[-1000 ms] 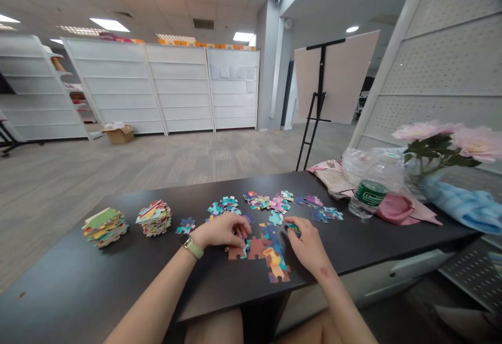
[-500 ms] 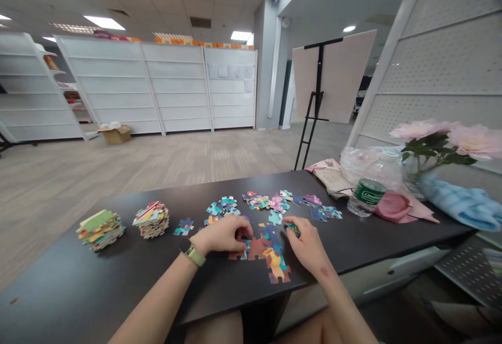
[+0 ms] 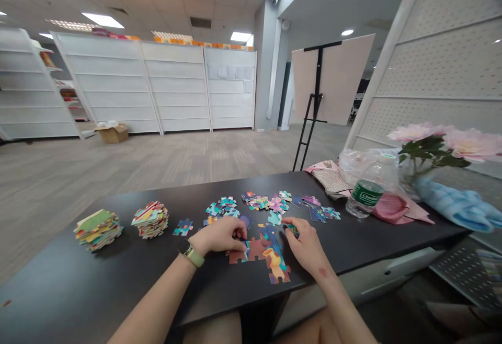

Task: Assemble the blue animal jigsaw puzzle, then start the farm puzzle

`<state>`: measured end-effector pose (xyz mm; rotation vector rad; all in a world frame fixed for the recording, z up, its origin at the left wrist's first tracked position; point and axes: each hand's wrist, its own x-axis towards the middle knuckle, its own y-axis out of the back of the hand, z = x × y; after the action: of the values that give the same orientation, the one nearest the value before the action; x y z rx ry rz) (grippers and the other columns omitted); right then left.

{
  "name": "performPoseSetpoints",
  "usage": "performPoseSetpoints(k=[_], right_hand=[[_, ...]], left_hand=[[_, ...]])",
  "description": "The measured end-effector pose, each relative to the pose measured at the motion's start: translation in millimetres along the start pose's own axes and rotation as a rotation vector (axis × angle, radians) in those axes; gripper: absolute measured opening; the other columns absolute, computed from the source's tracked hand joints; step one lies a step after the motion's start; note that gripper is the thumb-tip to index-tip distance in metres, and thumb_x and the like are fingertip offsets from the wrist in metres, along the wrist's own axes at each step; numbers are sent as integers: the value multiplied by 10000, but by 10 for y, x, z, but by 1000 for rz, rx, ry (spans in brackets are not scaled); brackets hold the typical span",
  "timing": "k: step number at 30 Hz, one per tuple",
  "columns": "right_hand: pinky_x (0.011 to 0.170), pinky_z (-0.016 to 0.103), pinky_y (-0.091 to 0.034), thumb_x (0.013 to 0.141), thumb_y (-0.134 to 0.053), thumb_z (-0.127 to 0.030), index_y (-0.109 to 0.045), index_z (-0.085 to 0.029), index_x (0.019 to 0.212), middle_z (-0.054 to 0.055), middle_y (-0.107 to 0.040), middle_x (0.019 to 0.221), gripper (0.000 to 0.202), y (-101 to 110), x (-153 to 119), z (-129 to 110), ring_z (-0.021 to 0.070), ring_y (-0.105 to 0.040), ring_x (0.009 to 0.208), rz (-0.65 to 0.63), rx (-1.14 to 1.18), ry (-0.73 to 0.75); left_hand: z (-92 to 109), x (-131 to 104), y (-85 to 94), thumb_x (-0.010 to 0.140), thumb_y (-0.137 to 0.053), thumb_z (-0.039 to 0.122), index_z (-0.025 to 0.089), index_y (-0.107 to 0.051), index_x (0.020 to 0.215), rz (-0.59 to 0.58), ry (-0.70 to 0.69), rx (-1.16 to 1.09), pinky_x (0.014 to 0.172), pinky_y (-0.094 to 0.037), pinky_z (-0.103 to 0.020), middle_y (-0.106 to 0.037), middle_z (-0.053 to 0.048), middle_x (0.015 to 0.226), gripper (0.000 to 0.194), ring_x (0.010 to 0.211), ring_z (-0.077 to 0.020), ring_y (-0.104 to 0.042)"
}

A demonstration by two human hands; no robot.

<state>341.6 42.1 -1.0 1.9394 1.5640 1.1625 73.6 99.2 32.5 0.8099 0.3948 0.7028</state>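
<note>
A partly joined jigsaw puzzle in brown, blue and yellow lies on the dark table in front of me. My left hand, with a watch at the wrist, is closed at the puzzle's left end; its thumb and fingertips are on a brown and teal puzzle piece. Beside the right edge, my right hand is closed around a dark green patterned puzzle piece, mostly covered by the fingers. Loose puzzle pieces in pink, teal and purple lie just beyond both hands.
Two stacks of pieces, one larger and one smaller, stand on the left of the table. To the right are a water bottle, pink cloth, a blue cloth and pink flowers. An easel stands behind.
The left fingers have shifted slightly at the puzzle's left end, and the brown piece there sits a little lower. My right hand stays nearly still, holding its piece.
</note>
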Motion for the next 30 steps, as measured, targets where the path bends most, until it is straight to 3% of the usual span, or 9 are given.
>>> performPoseSetpoints(k=[4,6,9,11,14,18,20,22,30], right_hand=[[967,412,-444,853,-443,-239,-678,-219,1027,76,-713,1086,293,-16,6,19,248,-617,1087,19,11,-7],[969,413,-445,850,-447,-239,-681,-222,1022,75,-715,1078,291,-27,9,29,249,-620,1082,27,15,-7],[977,413,-443,848,-445,-236,-681,-226,1019,70,-718,1079,291,-39,8,38,247,-621,1079,41,22,-2],[967,410,-449,847,-444,-239,-682,-226,1015,68,-720,1073,291,-40,6,39,247,-622,1075,47,22,0],[959,411,-449,847,-443,-248,-680,-224,1012,70,-719,1069,290,-33,6,34,250,-622,1077,42,12,1],[959,422,-441,858,-429,-251,-672,-219,1018,76,-713,1078,292,-19,9,21,256,-612,1085,18,4,-7],[966,430,-433,862,-426,-249,-669,-214,1021,81,-709,1087,292,-13,9,14,259,-607,1089,13,3,-8],[972,432,-429,864,-427,-244,-666,-212,1026,83,-707,1094,290,-9,6,8,259,-602,1093,10,6,-6],[984,425,-429,861,-425,-233,-663,-211,1028,80,-706,1097,292,-13,4,12,254,-604,1099,7,24,-9]], left_hand=[[-29,-68,87,904,-550,388,188,-675,906,4,-2,-32,627,-399,-226,-641,6,770,236,711,-150,-582],[-47,-107,116,800,-681,465,195,-670,941,2,51,-3,621,-397,-225,-642,5,813,306,743,-164,-590],[-49,-140,112,495,-894,456,216,-671,937,-23,135,105,609,-385,-227,-634,5,892,550,779,-188,-588],[-35,-143,93,436,-920,423,222,-664,910,-33,148,150,611,-378,-232,-629,4,914,576,792,-197,-583],[-18,-136,88,472,-906,356,216,-633,881,-36,119,107,595,-376,-227,-621,19,859,511,769,-187,-581],[-4,-140,153,687,-751,238,194,-607,873,-71,18,-158,609,-426,-219,-629,29,751,240,713,-157,-606],[14,-145,188,801,-647,244,177,-621,908,-117,-38,-312,640,-463,-232,-666,0,767,129,704,-153,-626],[31,-139,195,863,-595,275,161,-644,941,-149,-76,-394,655,-485,-243,-692,-27,791,146,693,-152,-637],[-4,-13,-24,764,-713,208,179,-688,1033,-104,-37,-212,632,-460,-219,-705,-11,797,271,701,-151,-635]])
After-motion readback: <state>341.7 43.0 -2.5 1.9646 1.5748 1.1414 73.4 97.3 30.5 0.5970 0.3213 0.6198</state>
